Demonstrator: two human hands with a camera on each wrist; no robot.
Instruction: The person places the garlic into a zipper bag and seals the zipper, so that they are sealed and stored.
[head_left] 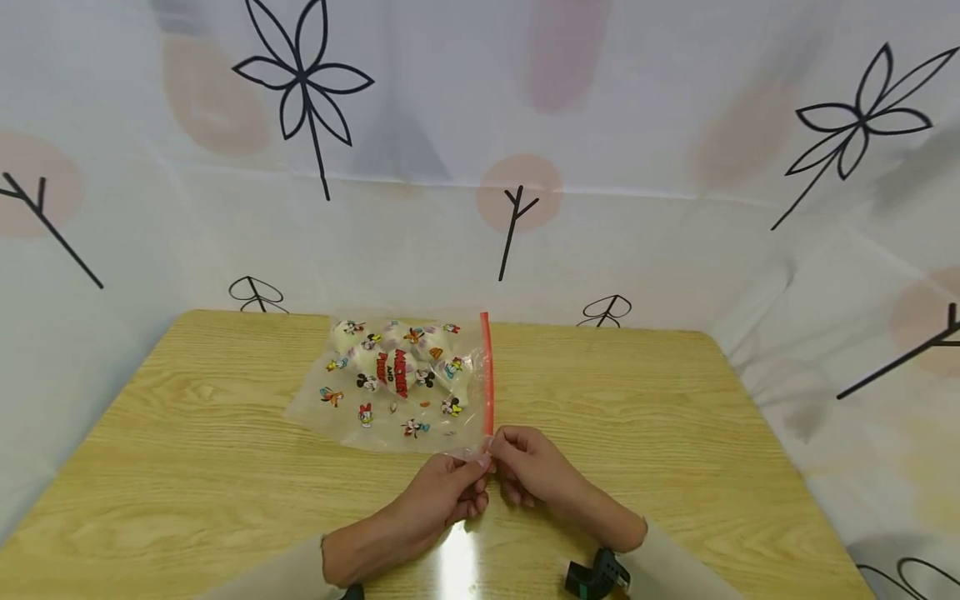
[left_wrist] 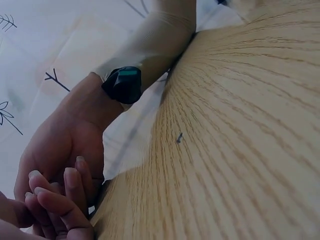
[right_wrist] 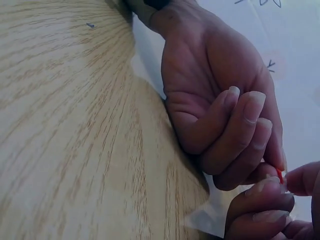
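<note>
A clear zip bag (head_left: 390, 429) printed with colourful cartoon characters and red lettering lies on the wooden table. Inside show several pale round lumps (head_left: 356, 357) with purplish patches, like garlic bulbs. Its red zip strip (head_left: 489, 375) runs along the right side. At the near end of that strip my left hand (head_left: 442, 496) pinches the bag's corner between thumb and finger, other fingers curled. My right hand (head_left: 536, 467) pinches the same corner from the right, its fingertips close against the left ones. In the right wrist view a bit of red strip (right_wrist: 280, 176) shows between the fingertips.
The wooden table (head_left: 660, 433) extends around the bag and both hands. Behind and at the sides hangs a pale cloth (head_left: 420, 250) with plant drawings. A black wrist device (head_left: 596, 575) is by the right sleeve. A small dark mark (left_wrist: 179, 137) shows on the tabletop.
</note>
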